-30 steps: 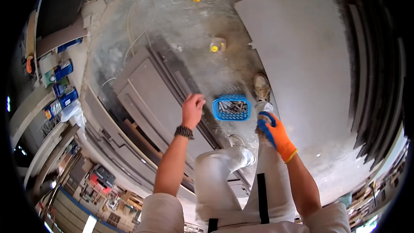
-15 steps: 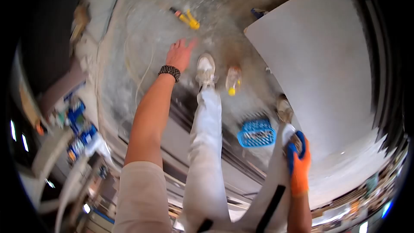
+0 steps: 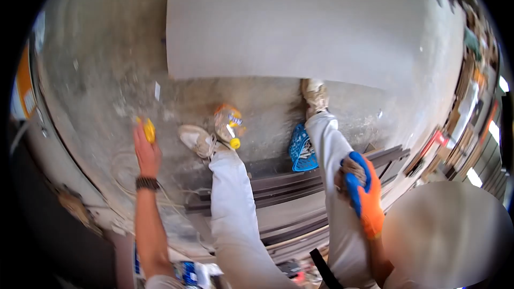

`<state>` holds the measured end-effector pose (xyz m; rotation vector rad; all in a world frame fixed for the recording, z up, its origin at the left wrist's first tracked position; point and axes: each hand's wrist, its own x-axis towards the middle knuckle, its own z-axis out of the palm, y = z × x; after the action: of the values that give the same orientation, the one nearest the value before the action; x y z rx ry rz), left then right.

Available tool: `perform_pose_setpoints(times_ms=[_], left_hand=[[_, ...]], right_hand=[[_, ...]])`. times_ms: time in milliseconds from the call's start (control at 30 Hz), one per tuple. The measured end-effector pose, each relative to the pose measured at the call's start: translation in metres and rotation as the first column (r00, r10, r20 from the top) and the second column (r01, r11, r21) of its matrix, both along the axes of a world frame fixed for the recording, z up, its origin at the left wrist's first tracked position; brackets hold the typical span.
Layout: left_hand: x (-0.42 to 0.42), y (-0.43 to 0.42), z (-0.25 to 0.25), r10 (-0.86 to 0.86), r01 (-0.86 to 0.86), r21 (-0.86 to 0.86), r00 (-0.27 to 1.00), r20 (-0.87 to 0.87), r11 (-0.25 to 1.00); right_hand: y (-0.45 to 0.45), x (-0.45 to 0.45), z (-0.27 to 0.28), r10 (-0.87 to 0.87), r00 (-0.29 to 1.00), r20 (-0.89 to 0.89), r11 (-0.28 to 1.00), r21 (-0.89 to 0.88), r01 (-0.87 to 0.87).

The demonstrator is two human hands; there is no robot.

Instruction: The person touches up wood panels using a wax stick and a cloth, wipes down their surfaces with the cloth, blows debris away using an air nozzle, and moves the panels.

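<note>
My bare left hand, with a dark braided band at the wrist, reaches down to the floor at the left. Its fingers close on a yellow tool, mostly covered by the hand, so its exact kind is unclear. On my right hand is an orange glove with blue palm and fingers. It grips a grey-brown, crumpled bundle beside my right thigh. A clear plastic bottle with a yellow cap and orange label is on the floor by my left shoe.
A large grey board covers the floor ahead. Near my right leg is a blue plastic basket holding small pieces. Dark long strips lie beneath my legs, and a pale cord curls at left. Stacked scraps line the right side.
My left hand has gone down to the yellow tool and closed on it. My view has turned, bringing the board across the top. My right hand still grips the bundle.
</note>
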<state>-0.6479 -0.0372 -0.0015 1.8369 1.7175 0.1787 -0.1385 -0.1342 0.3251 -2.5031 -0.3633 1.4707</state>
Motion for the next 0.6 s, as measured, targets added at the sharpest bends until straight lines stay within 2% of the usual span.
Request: perform_pose_setpoints(times_ms=[33,67,100,133,167,200,233,267,300,333,367,400,433,500,533,567,600], left_hand=[[0.012,-0.008,0.039,0.048,-0.045,-0.136,0.999,0.018,0.990],[0.043,0.008,0.073,-0.003,0.006,-0.134,1.000,0.019,0.991],[0.085,0.049,0.131,-0.072,0.072,-0.121,0.997,0.003,0.990],[0.087,0.051,0.101,-0.078,0.082,-0.133,0.996,0.039,0.988],[0.090,0.048,0.066,-0.098,0.069,-0.281,0.991,-0.092,0.957],[0.148,0.099,0.137,-0.167,0.039,-0.388,0.939,-0.302,0.921],[0.142,0.095,0.142,-0.173,0.103,-0.253,0.946,-0.275,0.962],[0.164,0.115,0.163,-0.194,0.130,-0.233,0.941,-0.277,0.964],[0.204,0.136,0.182,-0.280,0.167,-0.292,0.870,-0.406,0.942],[0.226,0.150,0.210,-0.317,0.150,-0.355,0.820,-0.477,0.923],[0.241,0.164,0.203,-0.378,0.215,-0.381,0.820,-0.429,0.899],[0.328,0.161,0.264,-0.434,0.254,-0.405,0.779,-0.453,0.878],[0.377,0.159,0.280,-0.456,0.282,-0.418,0.792,-0.406,0.863],[0.487,0.135,0.311,-0.591,0.459,-0.408,0.748,-0.303,0.789],[0.536,0.123,0.331,-0.638,0.513,-0.416,0.726,-0.256,0.751],[0.551,0.116,0.338,-0.661,0.532,-0.449,0.724,-0.198,0.718],[0.642,0.084,0.373,-0.656,0.568,-0.364,0.730,-0.192,0.738]], right_hand=[[-0.010,0.007,-0.001,0.088,0.994,0.061,0.996,0.007,-0.088],[-0.022,0.014,-0.001,0.160,0.979,0.123,0.981,0.091,-0.172],[-0.018,0.032,0.015,0.181,0.973,0.142,0.968,0.150,-0.202],[-0.032,0.008,-0.026,0.171,0.979,0.110,0.975,0.127,-0.185],[-0.045,-0.015,-0.067,0.160,0.984,0.079,0.980,0.103,-0.168],[-0.045,0.005,-0.053,0.135,0.990,0.033,0.979,0.148,-0.139],[-0.048,0.025,-0.043,0.111,0.994,-0.016,0.976,0.190,-0.106],[-0.052,0.040,-0.028,0.177,0.983,0.056,0.941,0.282,-0.185],[-0.038,0.055,-0.018,0.012,0.993,-0.114,0.970,0.241,0.016],[-0.034,0.068,0.007,0.050,0.996,-0.068,0.948,0.318,-0.025],[-0.032,0.059,0.003,0.031,0.999,-0.016,0.953,0.303,-0.024],[-0.039,0.114,0.029,-0.009,0.998,-0.060,0.955,0.294,0.026],[-0.030,0.126,0.040,-0.013,0.999,-0.048,0.955,0.295,0.027],[-0.040,0.171,0.076,-0.226,0.960,-0.167,0.919,0.289,0.267],[-0.041,0.180,0.083,-0.229,0.961,-0.157,0.918,0.293,0.267],[-0.049,0.177,0.081,-0.236,0.967,-0.097,0.911,0.325,0.255],[-0.053,0.237,0.116,-0.225,0.971,-0.076,0.899,0.367,0.237]])
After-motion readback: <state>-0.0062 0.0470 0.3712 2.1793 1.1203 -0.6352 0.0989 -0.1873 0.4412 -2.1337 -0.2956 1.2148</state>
